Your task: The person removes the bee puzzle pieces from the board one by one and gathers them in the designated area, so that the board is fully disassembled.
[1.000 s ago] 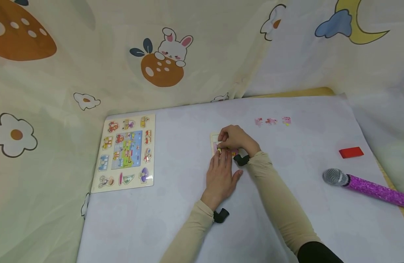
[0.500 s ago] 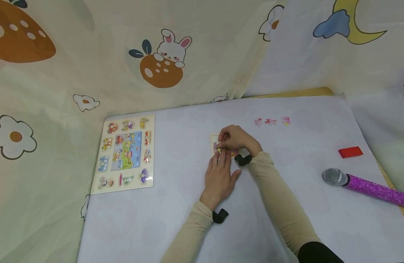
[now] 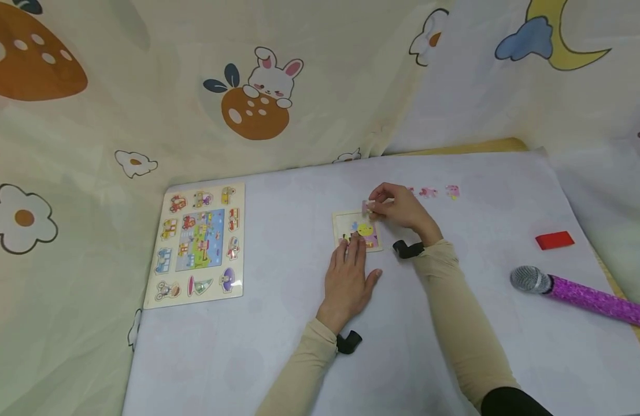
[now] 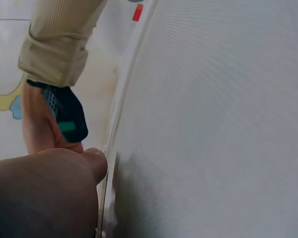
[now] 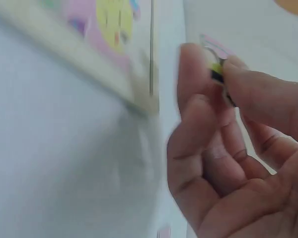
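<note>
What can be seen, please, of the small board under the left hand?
The board is a squarish puzzle board with a pale rim, perhaps wood or card. It lies flat on the white table. A round yellow shape shows amid pink and purple, with a bit of blue to its upper left. The upper left looks pale and bare. The left hand rests straight fingers over its lower part, hiding some of the picture.

A red block (image 3: 555, 240) lies near the microphone (image 3: 580, 294), the vehicle board (image 3: 234, 288) far left.
</note>
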